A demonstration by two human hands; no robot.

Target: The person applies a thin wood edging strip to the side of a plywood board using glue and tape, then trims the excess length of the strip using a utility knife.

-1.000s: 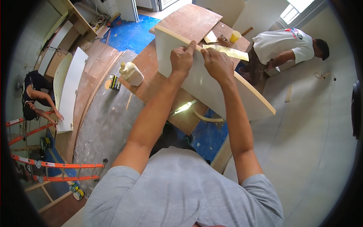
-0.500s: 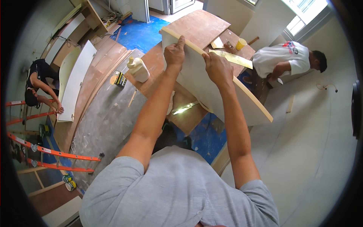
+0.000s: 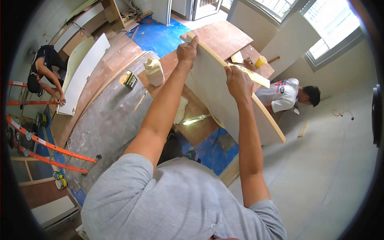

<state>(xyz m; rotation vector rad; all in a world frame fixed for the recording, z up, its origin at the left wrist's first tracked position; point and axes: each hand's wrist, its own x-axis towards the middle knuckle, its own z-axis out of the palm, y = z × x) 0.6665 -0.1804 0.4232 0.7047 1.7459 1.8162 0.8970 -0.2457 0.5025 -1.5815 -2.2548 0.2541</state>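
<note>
A large white board (image 3: 216, 86) with a pale wood-coloured edge is held tilted out in front of me, its edge running from upper left to lower right. My left hand (image 3: 187, 51) grips that edge near its far left end, fingers wrapped over it. Farther along to the right, my right hand (image 3: 239, 83) has the same edge, its thumb on top. Behind the board, close to my right hand, lies a pale yellow strip (image 3: 252, 76). Below the board a lit work lamp (image 3: 196, 119) rests on a plywood piece.
Left of my arm stand a cream plastic jug (image 3: 154, 72) and a black-and-yellow can (image 3: 129, 79). An orange ladder (image 3: 56, 148) is at lower left. One co-worker (image 3: 48, 70) handles a white panel (image 3: 84, 76); another person (image 3: 288, 95) bends by the right wall. A yellow cup (image 3: 261, 61) sits on plywood.
The board's left end has shifted right and its right end has dropped lower, with both hands still holding it. The person at right has moved lower, partly behind the board. My view has turned slightly.
</note>
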